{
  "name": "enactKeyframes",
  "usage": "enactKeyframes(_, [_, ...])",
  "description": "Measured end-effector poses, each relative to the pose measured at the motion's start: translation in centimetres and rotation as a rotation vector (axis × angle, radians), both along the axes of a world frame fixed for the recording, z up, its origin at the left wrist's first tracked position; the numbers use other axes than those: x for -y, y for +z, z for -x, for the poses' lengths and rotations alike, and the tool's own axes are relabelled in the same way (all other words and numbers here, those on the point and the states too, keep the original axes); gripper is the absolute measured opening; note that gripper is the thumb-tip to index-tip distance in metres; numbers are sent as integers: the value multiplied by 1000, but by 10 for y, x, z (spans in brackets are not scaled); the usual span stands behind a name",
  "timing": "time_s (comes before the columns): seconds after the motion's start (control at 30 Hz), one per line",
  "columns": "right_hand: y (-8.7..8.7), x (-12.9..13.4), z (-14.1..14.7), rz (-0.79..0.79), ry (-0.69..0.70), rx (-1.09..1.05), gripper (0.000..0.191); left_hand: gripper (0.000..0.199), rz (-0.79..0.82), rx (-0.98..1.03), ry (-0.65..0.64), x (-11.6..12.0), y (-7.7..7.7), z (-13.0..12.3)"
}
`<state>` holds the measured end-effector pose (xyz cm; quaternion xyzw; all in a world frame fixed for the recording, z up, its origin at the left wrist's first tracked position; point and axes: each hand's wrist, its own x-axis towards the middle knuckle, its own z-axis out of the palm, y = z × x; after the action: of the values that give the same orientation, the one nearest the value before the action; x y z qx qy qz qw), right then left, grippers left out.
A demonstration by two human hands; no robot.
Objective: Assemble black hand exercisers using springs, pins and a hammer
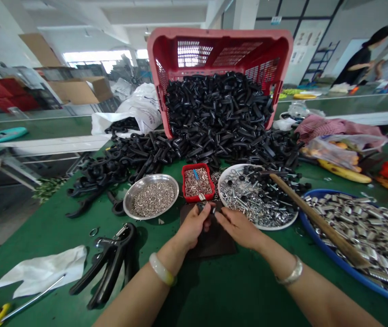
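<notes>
Left hand (192, 225) pinching a small black fitting (202, 207) at lower centre, fingers clenched on it, right hand (238, 227) right alongside, can't tell if its fingertips (218, 215) grip, all above a dark mat (210, 238), just below a red tray (198, 181)

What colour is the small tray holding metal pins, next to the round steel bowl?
The tray is red, best seen in the head view.

A small black plastic part (201, 207) with a shiny metal tip, pinched above a dark mat (214, 240).
</notes>
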<state>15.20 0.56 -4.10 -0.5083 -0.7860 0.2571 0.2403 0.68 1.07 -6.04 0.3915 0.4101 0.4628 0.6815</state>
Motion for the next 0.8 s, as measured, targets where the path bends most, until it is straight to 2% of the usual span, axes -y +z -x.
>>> enactKeyframes(0.1, [0,-2,1,207,-36,-45,66,42,13,6,-8,0,1,-1])
enactKeyframes(0.13, [0,-2,2,224,-68,-22,68,42,32,13,2,0,2,-1])
enactKeyframes(0.17, [1,-2,3,176,-100,22,67,41,67,25,15,0,2,-2])
enactKeyframes(0.27, [4,-3,5,-176,-155,199,45,41,193,93,37,0,5,-4])
enactKeyframes(0.3, [4,-4,6,-250,-165,248,41,42,214,114,37,0,5,-4])
enactKeyframes(0.33, [4,-4,6,-252,-160,278,41,42,222,129,27,0,5,-4])
enactKeyframes(0.43, [3,-7,7,-64,-136,272,57,43,220,137,4,0,5,-3])
enactKeyframes(0.47, [3,-7,7,-56,-135,267,58,43,227,137,4,0,5,-2])
enactKeyframes(0.57, [4,-6,7,-204,-159,318,48,44,245,133,5,-1,4,0])
enactKeyframes(0.6, [4,-6,7,-193,-152,329,48,44,240,130,-3,-1,4,0])
enactKeyframes(0.7, [6,-6,7,18,-104,317,61,43,228,128,-15,-1,4,0])
enactKeyframes(0.73, [6,-6,8,17,-106,316,60,43,232,137,-13,-1,4,1])
enactKeyframes(0.8, [7,-5,8,-92,-152,341,50,43,245,156,-5,-1,4,1])
